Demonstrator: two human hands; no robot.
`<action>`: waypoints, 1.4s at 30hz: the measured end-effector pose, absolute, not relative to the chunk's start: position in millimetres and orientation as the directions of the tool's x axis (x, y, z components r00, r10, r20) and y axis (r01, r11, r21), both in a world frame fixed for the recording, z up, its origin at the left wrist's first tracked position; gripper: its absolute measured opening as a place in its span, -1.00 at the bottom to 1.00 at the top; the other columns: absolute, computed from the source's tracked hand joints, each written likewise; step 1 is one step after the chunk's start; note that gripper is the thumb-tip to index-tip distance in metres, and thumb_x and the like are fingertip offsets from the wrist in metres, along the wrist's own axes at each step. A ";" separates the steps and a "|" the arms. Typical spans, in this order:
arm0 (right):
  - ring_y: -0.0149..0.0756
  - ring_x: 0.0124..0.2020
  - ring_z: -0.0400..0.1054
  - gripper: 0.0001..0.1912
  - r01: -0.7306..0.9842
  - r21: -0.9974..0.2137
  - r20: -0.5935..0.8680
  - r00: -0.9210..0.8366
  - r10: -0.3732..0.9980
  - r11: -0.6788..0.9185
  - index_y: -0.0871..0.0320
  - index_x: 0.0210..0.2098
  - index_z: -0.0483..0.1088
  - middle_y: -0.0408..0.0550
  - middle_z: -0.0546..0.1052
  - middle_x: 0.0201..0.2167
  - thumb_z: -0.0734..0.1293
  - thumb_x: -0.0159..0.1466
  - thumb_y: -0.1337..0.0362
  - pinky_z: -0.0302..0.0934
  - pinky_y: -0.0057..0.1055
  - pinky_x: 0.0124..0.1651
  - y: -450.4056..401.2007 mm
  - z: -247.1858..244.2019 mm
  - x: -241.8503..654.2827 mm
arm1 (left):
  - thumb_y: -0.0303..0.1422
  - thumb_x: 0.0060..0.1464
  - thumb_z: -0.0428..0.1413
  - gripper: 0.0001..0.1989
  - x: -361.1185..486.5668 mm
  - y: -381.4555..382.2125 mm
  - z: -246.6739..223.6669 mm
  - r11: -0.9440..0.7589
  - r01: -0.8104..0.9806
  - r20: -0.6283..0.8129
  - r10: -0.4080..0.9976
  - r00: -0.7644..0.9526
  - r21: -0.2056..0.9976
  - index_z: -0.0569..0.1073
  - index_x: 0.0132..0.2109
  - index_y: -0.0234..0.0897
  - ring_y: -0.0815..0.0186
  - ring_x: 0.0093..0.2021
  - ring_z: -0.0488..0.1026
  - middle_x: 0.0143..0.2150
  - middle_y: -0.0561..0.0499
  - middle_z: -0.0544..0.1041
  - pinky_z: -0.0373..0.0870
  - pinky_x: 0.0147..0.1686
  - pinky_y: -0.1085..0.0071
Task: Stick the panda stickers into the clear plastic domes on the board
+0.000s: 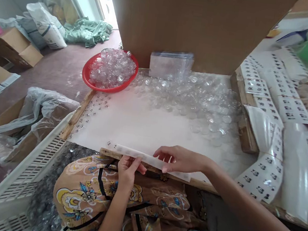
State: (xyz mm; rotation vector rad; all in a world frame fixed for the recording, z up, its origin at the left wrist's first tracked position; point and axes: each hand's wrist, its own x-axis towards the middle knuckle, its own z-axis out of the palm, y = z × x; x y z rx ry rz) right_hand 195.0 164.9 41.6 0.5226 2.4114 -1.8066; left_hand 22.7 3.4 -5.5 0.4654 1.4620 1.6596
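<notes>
I've got left hand (130, 165) and right hand (175, 158) pinching strip (148, 158); prints (88, 110) left of grip look done, discs (195, 102) beyond look pending.

Person's rocking a brown patterned garment (157, 197), with big yellow flowers (72, 200) and blue leaves (85, 188) popping all over, plus black bands (102, 181) cutting across it. Both forearms (115, 212) are going bare.

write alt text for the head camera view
A person's right hand grips a narrow pale strip at the near edge of a white work surface, the left hand close against it. Clear round pieces are strewn over the surface's far and right parts, near a red basin heaped with clear plastic; printed strips lie to the right.
</notes>
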 end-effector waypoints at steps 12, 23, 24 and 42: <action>0.23 0.17 0.18 -0.34 0.760 -0.476 0.385 -0.273 0.882 0.443 0.13 0.24 0.22 0.30 0.28 0.19 0.30 0.25 -0.06 0.10 0.17 0.15 295.7 -5.5 223.3 | -0.17 -0.09 0.33 -0.69 20.1 5.9 -1.4 0.071 -0.328 -0.260 0.771 -0.581 0.942 0.46 -0.39 -0.31 0.38 -0.70 0.40 -0.68 0.07 0.50 0.37 -0.67 0.52; 0.27 0.24 0.09 -0.37 0.763 -0.396 0.220 -0.461 0.860 0.510 0.08 0.26 0.20 0.26 0.16 0.30 0.30 0.27 -0.01 0.14 0.15 0.12 269.5 -29.1 210.8 | -0.16 -0.06 0.31 -0.69 20.1 4.3 -2.1 0.102 -0.286 -0.258 0.770 -0.584 0.953 0.47 -0.37 -0.32 0.37 -0.72 0.40 -0.68 0.07 0.50 0.36 -0.67 0.50; 0.27 0.25 0.09 -0.37 0.752 -0.404 0.212 -0.477 0.853 0.521 0.08 0.26 0.20 0.26 0.17 0.30 0.30 0.27 0.00 0.14 0.15 0.13 265.5 -29.6 209.3 | -0.16 -0.06 0.30 -0.70 20.1 4.0 -2.0 0.104 -0.281 -0.255 0.772 -0.582 0.954 0.47 -0.36 -0.32 0.36 -0.72 0.40 -0.69 0.06 0.50 0.37 -0.67 0.49; 0.04 0.16 0.27 -0.55 0.399 -0.581 0.269 -0.728 0.630 0.710 0.05 0.19 0.29 0.14 0.42 0.12 0.29 0.33 0.14 0.20 0.04 0.16 194.9 12.8 182.6 | -0.28 -0.14 0.35 -0.77 11.2 -10.5 14.3 -0.007 -0.392 -0.285 0.676 -0.679 0.920 0.51 -0.39 -0.31 0.38 -0.63 0.47 -0.62 0.07 0.54 0.42 -0.59 0.52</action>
